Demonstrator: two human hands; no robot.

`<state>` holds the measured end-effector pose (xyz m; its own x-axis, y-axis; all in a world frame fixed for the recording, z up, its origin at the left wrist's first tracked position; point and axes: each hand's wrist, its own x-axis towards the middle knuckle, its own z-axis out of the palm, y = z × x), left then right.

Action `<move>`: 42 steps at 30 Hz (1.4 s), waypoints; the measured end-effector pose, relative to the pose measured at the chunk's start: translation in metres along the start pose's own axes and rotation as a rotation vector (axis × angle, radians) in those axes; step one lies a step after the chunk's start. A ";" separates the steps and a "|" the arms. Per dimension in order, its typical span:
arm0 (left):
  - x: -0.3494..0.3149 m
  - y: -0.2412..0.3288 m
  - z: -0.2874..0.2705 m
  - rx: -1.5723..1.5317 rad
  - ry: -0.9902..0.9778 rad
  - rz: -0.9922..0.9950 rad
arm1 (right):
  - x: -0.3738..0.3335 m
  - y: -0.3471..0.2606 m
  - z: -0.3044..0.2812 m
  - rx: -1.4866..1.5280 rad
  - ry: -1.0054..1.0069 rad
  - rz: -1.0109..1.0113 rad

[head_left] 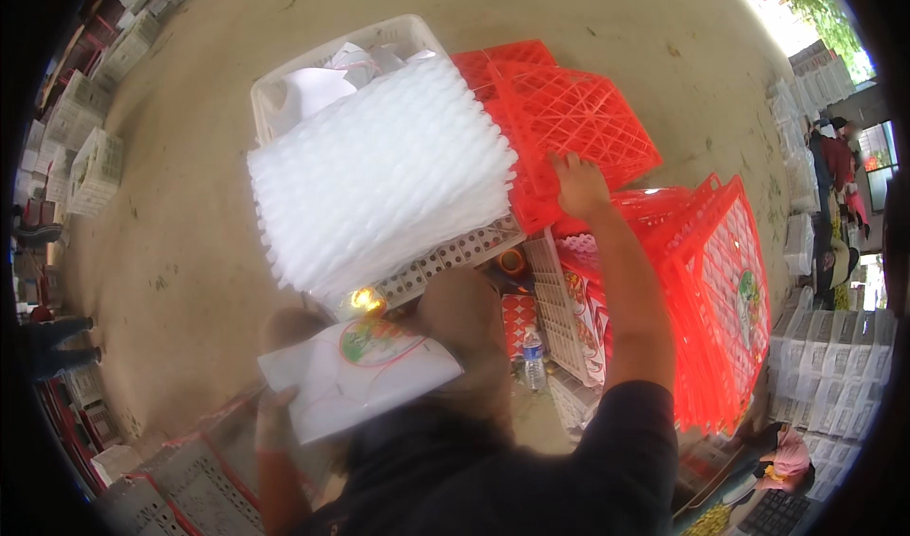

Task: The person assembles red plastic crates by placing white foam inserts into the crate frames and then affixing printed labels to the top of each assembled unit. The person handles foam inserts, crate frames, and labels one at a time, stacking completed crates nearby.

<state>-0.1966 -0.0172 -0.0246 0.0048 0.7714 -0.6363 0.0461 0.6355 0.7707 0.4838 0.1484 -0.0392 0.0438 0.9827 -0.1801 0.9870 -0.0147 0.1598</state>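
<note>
My left hand [276, 405], at the lower left, grips the edge of a flat white sheet [332, 384] with a green and red print. Whether it is paper or a plastic bag I cannot tell. My right hand [580, 185] reaches forward to the red lattice plastic baskets [578, 109], its fingers bent over a red edge. Left of that hand, a thick stack of white foam netting [379, 166] lies on a white plastic crate [408, 32]. Loose white sheets [322, 90] show in the crate behind the foam.
More nested red baskets [711, 299] stand beside my right forearm. A water bottle [534, 358] stands on the floor near a pale crate [559, 299]. Stacked white crates [834, 365] line the right side, where other people [791, 460] are. Grey crates [199, 479] lie at lower left.
</note>
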 end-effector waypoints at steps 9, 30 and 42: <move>-0.007 0.012 0.010 -0.026 -0.030 0.019 | 0.000 0.013 -0.019 0.007 0.031 -0.061; -0.029 0.033 0.012 -0.263 -0.066 -0.026 | -0.076 -0.340 -0.173 0.121 0.433 -0.620; -0.020 0.011 -0.011 -0.265 -0.076 -0.030 | -0.056 -0.381 -0.146 0.126 0.484 -0.505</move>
<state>-0.2072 -0.0257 -0.0033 0.0828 0.7538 -0.6518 -0.2154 0.6522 0.7268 0.0828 0.1259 0.0518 -0.4686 0.8463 0.2534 0.8801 0.4719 0.0515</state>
